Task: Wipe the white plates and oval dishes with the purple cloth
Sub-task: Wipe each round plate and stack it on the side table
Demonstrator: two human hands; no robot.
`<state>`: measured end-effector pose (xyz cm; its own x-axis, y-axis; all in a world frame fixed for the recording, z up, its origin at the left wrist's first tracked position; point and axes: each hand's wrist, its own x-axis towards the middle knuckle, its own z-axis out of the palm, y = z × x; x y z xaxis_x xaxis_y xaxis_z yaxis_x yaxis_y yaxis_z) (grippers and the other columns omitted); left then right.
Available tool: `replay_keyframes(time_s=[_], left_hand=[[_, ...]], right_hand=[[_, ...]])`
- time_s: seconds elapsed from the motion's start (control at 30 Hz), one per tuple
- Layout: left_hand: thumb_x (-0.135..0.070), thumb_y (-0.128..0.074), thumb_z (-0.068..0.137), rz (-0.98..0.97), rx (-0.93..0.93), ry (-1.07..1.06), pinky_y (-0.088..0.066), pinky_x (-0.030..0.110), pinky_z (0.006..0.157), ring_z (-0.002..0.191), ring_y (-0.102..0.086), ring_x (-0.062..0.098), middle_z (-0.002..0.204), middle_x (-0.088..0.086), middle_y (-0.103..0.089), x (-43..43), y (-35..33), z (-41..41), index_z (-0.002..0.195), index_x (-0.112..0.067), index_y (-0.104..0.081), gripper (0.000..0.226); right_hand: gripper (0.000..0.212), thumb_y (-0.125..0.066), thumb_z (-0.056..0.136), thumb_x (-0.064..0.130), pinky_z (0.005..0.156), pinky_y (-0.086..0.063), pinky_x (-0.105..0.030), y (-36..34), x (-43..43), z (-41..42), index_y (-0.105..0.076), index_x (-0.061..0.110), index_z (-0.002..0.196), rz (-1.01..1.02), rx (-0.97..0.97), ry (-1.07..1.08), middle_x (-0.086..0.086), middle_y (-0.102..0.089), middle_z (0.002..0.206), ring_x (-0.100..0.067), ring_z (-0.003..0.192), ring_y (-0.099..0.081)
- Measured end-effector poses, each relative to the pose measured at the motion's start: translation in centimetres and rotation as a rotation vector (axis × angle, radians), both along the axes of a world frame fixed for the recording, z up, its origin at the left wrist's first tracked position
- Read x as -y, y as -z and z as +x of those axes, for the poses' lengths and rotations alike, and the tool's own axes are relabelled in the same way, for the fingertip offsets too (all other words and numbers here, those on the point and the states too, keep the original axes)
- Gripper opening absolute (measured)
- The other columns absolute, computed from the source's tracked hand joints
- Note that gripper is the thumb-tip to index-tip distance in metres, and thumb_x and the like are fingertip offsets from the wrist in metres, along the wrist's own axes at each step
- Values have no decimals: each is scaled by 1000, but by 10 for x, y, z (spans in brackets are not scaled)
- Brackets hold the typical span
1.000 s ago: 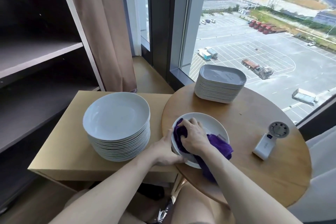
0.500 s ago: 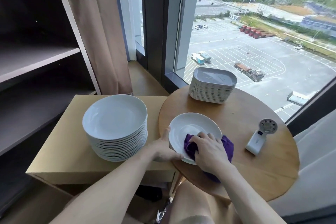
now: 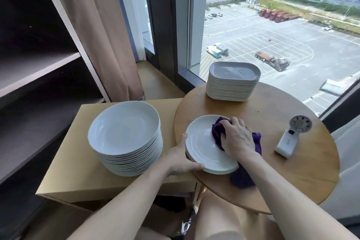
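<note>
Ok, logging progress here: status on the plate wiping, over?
Left hand grips white plate at near-left rim. Right hand presses bunched purple cloth on its far right side. Nothing in the way; handheld fan lies apart, right.

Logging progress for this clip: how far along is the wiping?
Done: nothing shows it for certain. In hand: the right hand presses the purple cloth on a white plate on the round table, the left hand holding its rim. Left: likely the stack of oval dishes; whether the tall plate stack is wiped cannot be told.
</note>
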<state>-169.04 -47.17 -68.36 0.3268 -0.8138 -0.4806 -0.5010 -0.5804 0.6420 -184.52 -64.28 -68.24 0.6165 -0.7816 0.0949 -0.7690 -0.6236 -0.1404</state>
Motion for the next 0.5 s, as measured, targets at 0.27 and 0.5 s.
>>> replay_keyframes(time_s=[0.27,0.5], left_hand=[[-74,-76,60,-60,-18,-21,-44,42,111,131,-53,22,146,-7,-53,-3,7,-3,151,-52,0,120],[-74,-74,64,-36,-18,-16,-45,40,109,129,-56,23,145,-4,-56,-5,6,-6,152,-54,8,122]], right_hand=[[31,-55,96,38,105,-36,-47,3,-4,39,-59,28,126,116,127,-14,0,-54,126,-28,121,-47],[33,-51,98,40,95,-37,-46,5,-22,48,-58,32,129,122,13,-169,1,-53,123,-26,119,-45]])
